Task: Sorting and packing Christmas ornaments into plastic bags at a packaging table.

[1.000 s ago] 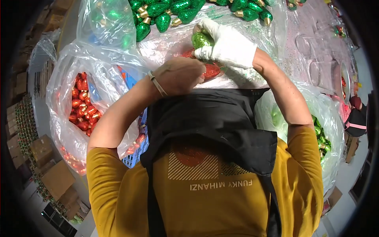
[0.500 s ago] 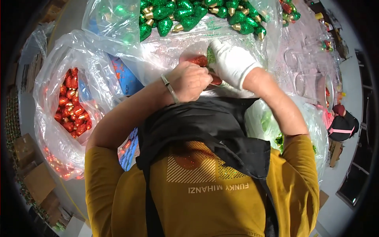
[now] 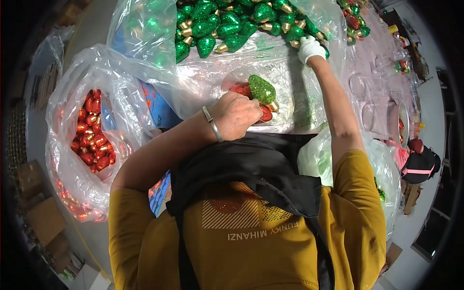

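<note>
Bare, with a bracelet at the wrist, my left hand [image 3: 236, 116] is closed at the edge of a small bunch of glittery bulb ornaments; its fingertips are partly hidden. In that bunch a light green bulb ornament [image 3: 262, 89] lies on top, beside a red bulb ornament [image 3: 240, 89] and another red one [image 3: 266, 114] below. Farther off, my right hand [image 3: 311, 50], in a white glove, has its fingers curled at the near right edge of a pile of dark green bulb ornaments [image 3: 229, 30] with gold caps. Its grip on one of them is partly covered.
Clear plastic [image 3: 208, 72] covers the worktable. A clear bag of red bulb ornaments [image 3: 92, 135] stands at the left, and another plastic bag [image 3: 314, 150] is by my right arm. Mixed ornaments [image 3: 356, 24] lie at the far right. Another person [image 3: 419, 159] is beyond.
My right hand has left the bunch and moved away to the green pile, uncovering the light green ornament. My left hand stays beside the bunch.
</note>
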A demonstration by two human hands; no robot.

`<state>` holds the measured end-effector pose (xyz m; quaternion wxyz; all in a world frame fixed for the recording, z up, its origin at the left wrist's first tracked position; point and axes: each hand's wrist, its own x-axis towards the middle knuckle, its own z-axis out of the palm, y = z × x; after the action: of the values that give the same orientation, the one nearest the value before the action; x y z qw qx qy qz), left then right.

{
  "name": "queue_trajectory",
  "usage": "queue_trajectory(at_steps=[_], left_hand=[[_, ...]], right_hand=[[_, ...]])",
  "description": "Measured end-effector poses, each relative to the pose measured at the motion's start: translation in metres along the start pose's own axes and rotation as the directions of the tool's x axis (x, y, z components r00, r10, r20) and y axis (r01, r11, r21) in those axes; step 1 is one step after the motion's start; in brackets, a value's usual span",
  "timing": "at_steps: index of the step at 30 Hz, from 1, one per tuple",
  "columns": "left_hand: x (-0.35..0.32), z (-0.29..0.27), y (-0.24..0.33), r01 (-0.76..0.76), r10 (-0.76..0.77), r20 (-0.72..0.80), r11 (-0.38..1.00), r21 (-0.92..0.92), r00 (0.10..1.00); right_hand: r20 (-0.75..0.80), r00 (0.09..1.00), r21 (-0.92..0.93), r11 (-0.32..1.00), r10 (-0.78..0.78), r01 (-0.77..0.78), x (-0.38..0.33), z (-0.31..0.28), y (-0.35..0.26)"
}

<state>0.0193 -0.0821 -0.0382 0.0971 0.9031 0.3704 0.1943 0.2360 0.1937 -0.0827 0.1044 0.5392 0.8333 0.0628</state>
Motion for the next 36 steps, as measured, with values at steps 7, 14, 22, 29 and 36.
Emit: queue_trajectory(at_steps=[7,14,22,29,36], left_hand=[[-0.003,-0.008,0.008,0.075,-0.072,0.109,0.997,-0.024,0.991],[0.002,-0.003,0.007,0.009,-0.004,0.093,0.999,-0.053,0.996],[0.002,-0.008,0.014,0.008,-0.006,0.043,0.999,-0.048,0.999],[0.007,-0.022,0.036,0.088,-0.143,0.27,0.975,0.206,0.952],[0.004,-0.019,0.031,0.04,-0.084,0.192,0.973,0.226,0.978]], right_hand=[[-0.278,0.948,0.812,0.488,-0.158,0.32,-0.087,-0.115,-0.037],[-0.291,0.64,0.479,0.471,-0.711,0.741,-0.143,-0.125,-0.091],[-0.293,0.821,0.762,0.4,-0.489,0.51,-0.162,-0.117,-0.106],[-0.108,0.94,0.928,0.307,-0.323,0.212,-0.162,-0.1,-0.103],[0.073,0.932,0.718,0.668,-0.355,0.198,-0.158,-0.113,-0.112]])
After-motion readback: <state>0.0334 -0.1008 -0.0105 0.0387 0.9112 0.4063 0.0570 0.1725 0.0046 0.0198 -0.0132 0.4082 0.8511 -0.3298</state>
